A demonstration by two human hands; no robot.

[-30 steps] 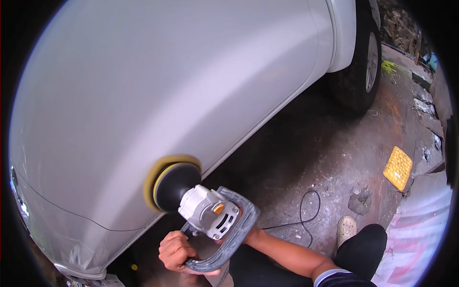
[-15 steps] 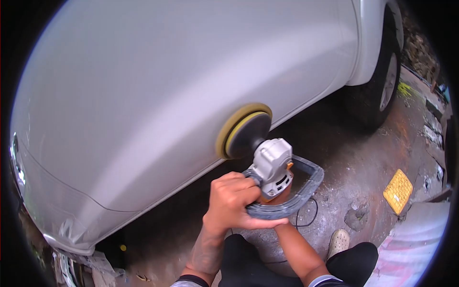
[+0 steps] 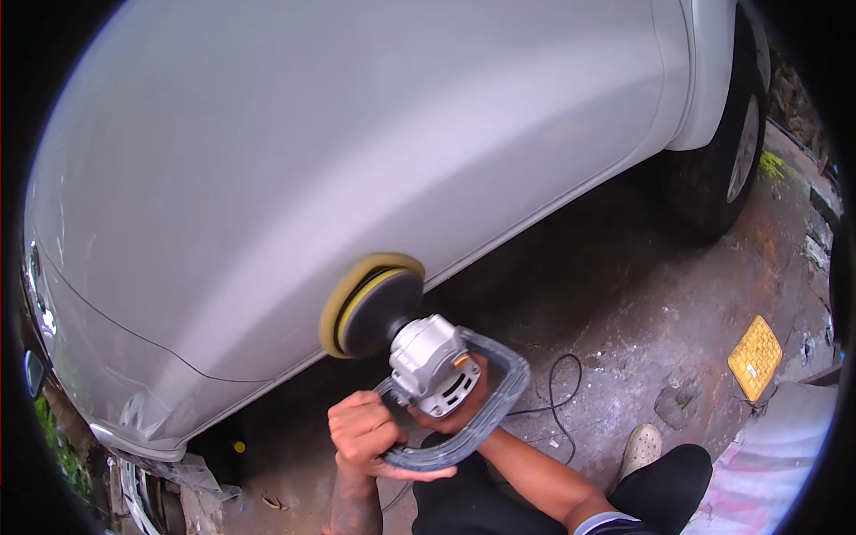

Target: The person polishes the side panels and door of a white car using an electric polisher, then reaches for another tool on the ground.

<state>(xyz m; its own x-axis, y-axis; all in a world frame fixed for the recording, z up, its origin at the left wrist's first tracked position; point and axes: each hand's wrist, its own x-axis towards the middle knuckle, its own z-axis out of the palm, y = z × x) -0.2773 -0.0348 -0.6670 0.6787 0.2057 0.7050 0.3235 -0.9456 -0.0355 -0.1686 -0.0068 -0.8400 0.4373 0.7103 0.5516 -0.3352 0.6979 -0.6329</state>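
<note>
In the head view, an electric polisher [image 3: 426, 357] with a grey-white housing presses its yellow foam pad [image 3: 333, 312] against the lower side of a pale silver-white car [image 3: 294, 178]. My left hand [image 3: 364, 435] is closed round the left side of the polisher's dark grey loop handle [image 3: 506, 392]. Behind that loop, my right hand [image 3: 459, 417] grips the polisher's body; the housing and handle hide most of its fingers. A dark backing plate [image 3: 385, 312] sits between the pad and the housing.
A black cord [image 3: 555, 401] curls across the stained concrete floor [image 3: 615, 357]. The car's wheel [image 3: 713, 178] stands at upper right. A yellow textured pad [image 3: 755, 358] lies at right, near a pale sheet [image 3: 776, 455]. My shoe [image 3: 641, 448] is below.
Both hands have moved the polisher left and down along the car's lower panel, the pad staying against it. The view has shifted slightly, and more of the cord shows.
</note>
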